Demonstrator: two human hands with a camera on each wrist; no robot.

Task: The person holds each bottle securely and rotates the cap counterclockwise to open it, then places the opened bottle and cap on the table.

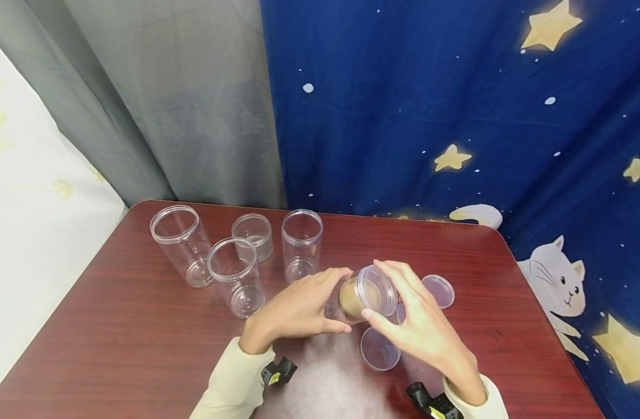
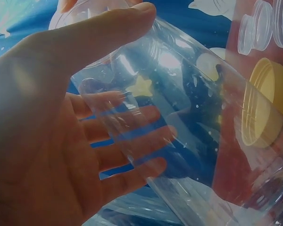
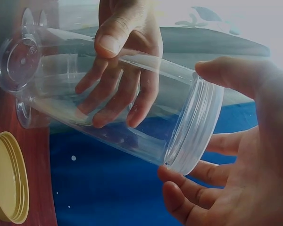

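Tilted over the table, a tall clear plastic jar [image 3: 146, 101] lies between both hands, with a clear lid [image 3: 198, 129] on its mouth. My left hand [image 1: 301, 305] grips the jar's body, thumb on one side and fingers round the other. At the lid, my right hand [image 1: 421, 317] pinches the rim between thumb and fingers. Behind the jar on the table is a yellow lid [image 2: 269, 101], seen partly through the clear wall in the head view. Clear lids [image 1: 380, 349] lie below and beside the right hand, one mostly hidden by it.
Tall open clear jars stand on the left [image 1: 175, 241], nearer the front [image 1: 233, 276] and at centre back [image 1: 302, 244]. A short clear jar [image 1: 253, 235] is among them. Another clear lid [image 1: 439, 291] lies right of the hands. Curtains hang behind the brown table [image 1: 115, 326].
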